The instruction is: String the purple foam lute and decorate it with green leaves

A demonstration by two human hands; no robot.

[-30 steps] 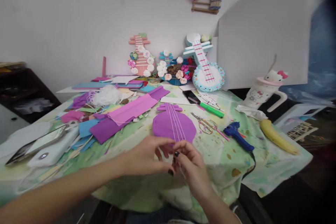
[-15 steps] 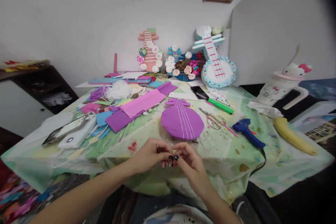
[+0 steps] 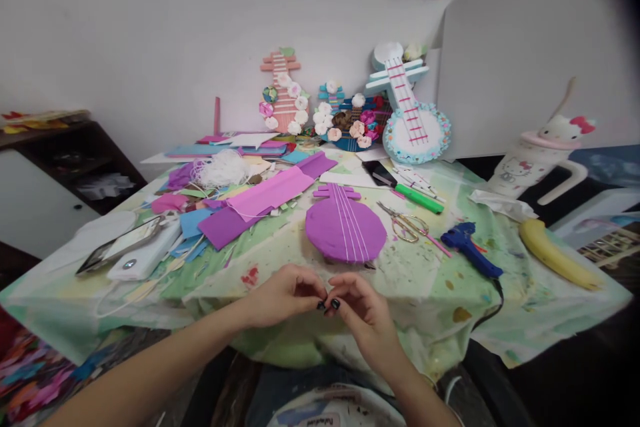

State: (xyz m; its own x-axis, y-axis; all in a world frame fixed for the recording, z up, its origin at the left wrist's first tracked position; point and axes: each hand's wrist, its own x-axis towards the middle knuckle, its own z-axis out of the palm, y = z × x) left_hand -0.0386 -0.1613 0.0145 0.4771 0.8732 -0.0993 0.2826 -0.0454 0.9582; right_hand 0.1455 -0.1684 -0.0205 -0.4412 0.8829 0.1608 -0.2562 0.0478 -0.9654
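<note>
My left hand (image 3: 283,293) and my right hand (image 3: 360,310) meet fingertip to fingertip at the near edge of the table, both pinched around something too small to make out. Just beyond them lies a purple foam guitar shape (image 3: 345,230) with white strings across it. Gold-handled scissors (image 3: 407,227) lie to its right, and a blue glue gun (image 3: 470,250) rests further right.
Pink and purple foam sheets (image 3: 260,203) and scraps cover the left of the green cloth (image 3: 430,287). A phone on a white power bank (image 3: 127,253) sits at the left. Finished decorated guitars (image 3: 407,117) lean on the wall. A banana (image 3: 555,253) and a white cat mug (image 3: 535,160) stand right.
The view has shifted, so the table sits further from me. My hands have drawn back from the purple guitar to the table's near edge and stay pinched together.
</note>
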